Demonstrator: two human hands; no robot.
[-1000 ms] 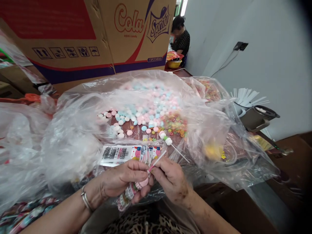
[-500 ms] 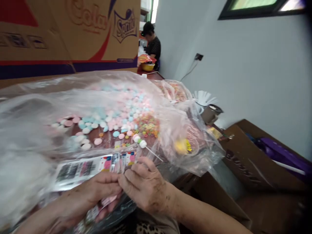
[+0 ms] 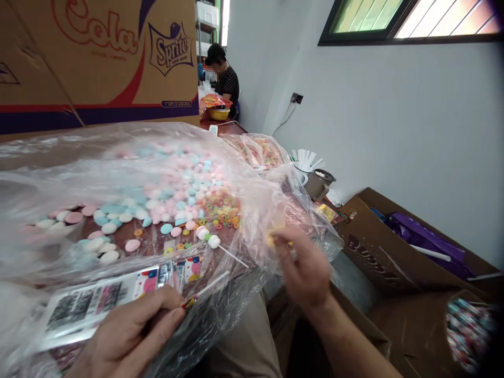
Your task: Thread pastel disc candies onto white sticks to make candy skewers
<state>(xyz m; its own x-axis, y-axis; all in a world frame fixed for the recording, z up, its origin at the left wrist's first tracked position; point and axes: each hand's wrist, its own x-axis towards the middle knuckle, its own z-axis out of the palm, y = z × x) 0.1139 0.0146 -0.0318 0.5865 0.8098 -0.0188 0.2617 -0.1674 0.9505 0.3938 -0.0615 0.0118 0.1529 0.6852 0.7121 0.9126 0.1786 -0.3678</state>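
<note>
My left hand (image 3: 137,325) pinches a wrapped lollipop (image 3: 190,302) between thumb and fingertips; its white stick points up to the right. Most of the wrapper is hidden by the hand. Further right, my right hand (image 3: 303,262) is blurred, with its fingertips pinched at something small and yellow (image 3: 271,237) above the clear plastic. Between the hands lies an unwrapped candy stick (image 3: 213,241) with white and green pieces on its end. Printed silver wrappers (image 3: 90,304) lie stacked beside my left hand.
Pink, blue and white candies (image 3: 157,205) spread over the plastic sheet, beside small orange and green rings (image 3: 222,207). Behind stands a large carton (image 3: 98,58). A lidded mug (image 3: 318,184) and open box (image 3: 378,252) are at right. A person (image 3: 226,79) sits farther back.
My hands, together before, are now apart. The right has moved right and up to the yellow thing; the left keeps the wrapped lollipop, its stick now showing. The view has turned right.
</note>
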